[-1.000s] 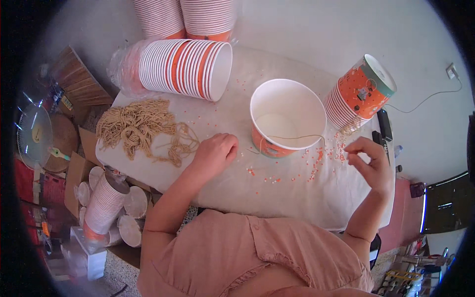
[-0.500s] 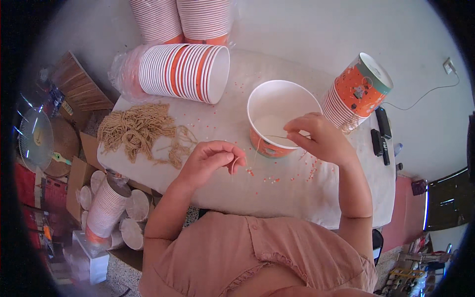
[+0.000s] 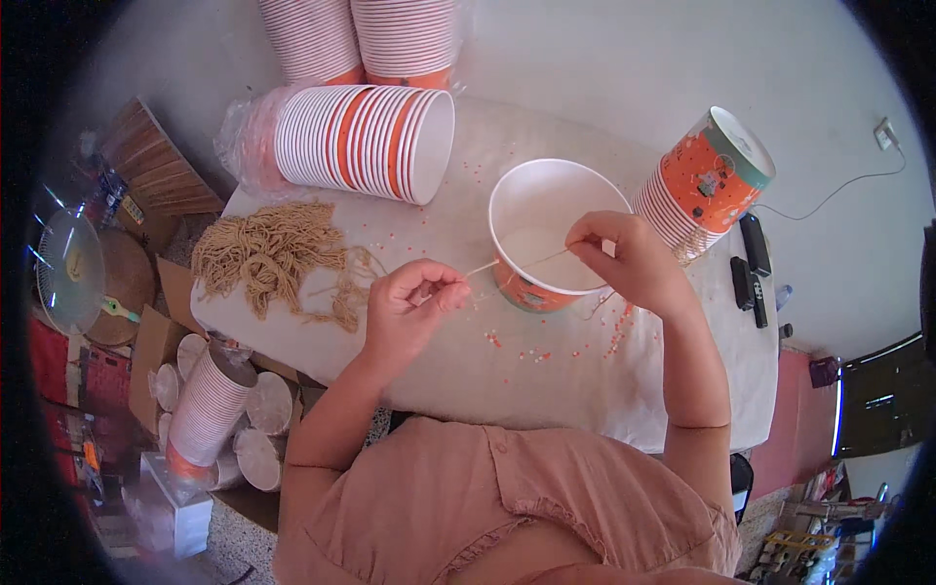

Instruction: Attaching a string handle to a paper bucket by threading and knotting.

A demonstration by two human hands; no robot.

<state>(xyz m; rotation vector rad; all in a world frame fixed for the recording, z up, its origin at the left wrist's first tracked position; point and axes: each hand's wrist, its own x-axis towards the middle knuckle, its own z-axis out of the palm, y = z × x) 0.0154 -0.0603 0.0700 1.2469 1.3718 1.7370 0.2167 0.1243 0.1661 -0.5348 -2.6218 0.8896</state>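
Observation:
My left hand (image 3: 409,307) is closed in a pinch, and a short, straight pale end sticks out from its fingertips. My right hand (image 3: 629,258) pinches a thin tan string (image 3: 546,258) in front of the paper bucket's opening. The string runs between the two hands, and a loose tail hangs below the right one. The paper bucket (image 3: 534,292), white inside with an orange and green outside, stands upright just beyond my hands. Whether the pale end is string or a thin stick is too small to tell.
A tangled heap of tan strings (image 3: 263,249) lies at left. Nested buckets (image 3: 361,141) rest on their side behind it. Another bucket stack (image 3: 707,180) stands upside down at right, beside black devices (image 3: 751,263). Small orange and white beads (image 3: 536,356) are scattered on the cloth-covered table (image 3: 546,400).
My left hand has risen slightly and turned, its pinch now facing the right hand. The right hand has lifted a little. The string between them is straighter.

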